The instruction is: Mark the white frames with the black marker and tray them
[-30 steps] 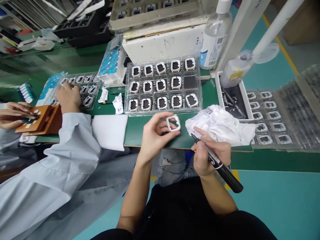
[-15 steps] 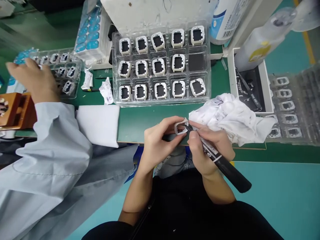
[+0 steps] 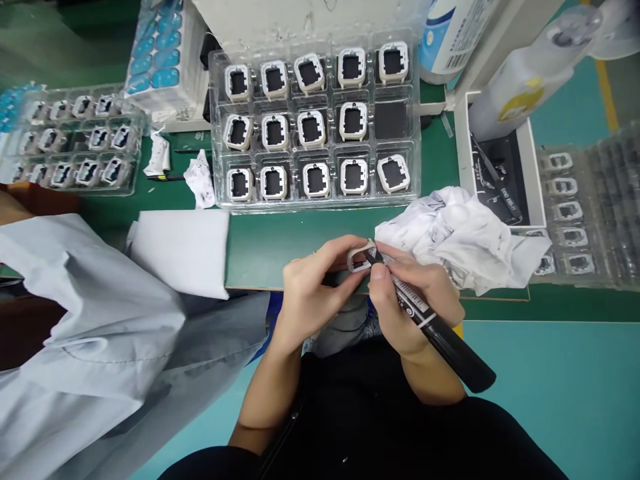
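My left hand pinches a small white square frame at the near edge of the green table. My right hand grips a black marker like a pen, its tip touching the frame. Just behind stands a clear tray with several white frames in its pockets; one pocket in the middle row at the right holds no frame. A crumpled white cloth lies right beside my right hand.
A co-worker's light-blue sleeve fills the left. A second clear tray of parts sits far left, a white pad lies near it, a white box and bottles stand at the right, more trays at the far right.
My hands came together and the marker tip went onto the frame. The view dropped closer to the table. The co-worker's hand left the far-left tray.
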`<state>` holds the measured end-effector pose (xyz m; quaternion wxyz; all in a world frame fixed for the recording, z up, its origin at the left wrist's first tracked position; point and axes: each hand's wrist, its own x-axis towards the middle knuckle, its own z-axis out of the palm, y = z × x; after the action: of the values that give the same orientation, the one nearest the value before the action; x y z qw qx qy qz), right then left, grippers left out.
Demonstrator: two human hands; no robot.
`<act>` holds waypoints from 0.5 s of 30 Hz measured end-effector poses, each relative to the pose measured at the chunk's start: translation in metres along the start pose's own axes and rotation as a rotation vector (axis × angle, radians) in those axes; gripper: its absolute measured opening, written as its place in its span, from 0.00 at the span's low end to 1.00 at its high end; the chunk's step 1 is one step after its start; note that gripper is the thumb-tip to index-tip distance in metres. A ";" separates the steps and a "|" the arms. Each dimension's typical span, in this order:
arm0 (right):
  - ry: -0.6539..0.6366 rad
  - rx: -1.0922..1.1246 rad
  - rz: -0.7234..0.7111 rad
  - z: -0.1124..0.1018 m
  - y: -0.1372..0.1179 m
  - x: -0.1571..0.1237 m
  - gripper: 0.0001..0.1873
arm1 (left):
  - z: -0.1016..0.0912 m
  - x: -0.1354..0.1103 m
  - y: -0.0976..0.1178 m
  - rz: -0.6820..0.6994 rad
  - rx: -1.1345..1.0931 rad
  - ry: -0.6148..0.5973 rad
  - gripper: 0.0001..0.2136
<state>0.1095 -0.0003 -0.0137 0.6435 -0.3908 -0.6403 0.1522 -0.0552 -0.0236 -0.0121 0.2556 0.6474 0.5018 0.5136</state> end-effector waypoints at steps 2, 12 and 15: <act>0.001 -0.002 -0.009 0.000 0.000 0.001 0.12 | 0.000 0.000 0.000 0.008 0.015 -0.001 0.17; -0.018 0.005 -0.029 -0.002 0.003 0.003 0.13 | 0.002 -0.001 0.000 0.047 0.053 0.011 0.16; -0.019 0.006 -0.021 -0.002 0.002 0.003 0.12 | 0.002 0.000 0.001 0.052 0.058 0.014 0.16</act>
<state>0.1121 0.0028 -0.0132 0.6401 -0.3806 -0.6501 0.1508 -0.0532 -0.0235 -0.0122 0.2196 0.6637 0.5015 0.5098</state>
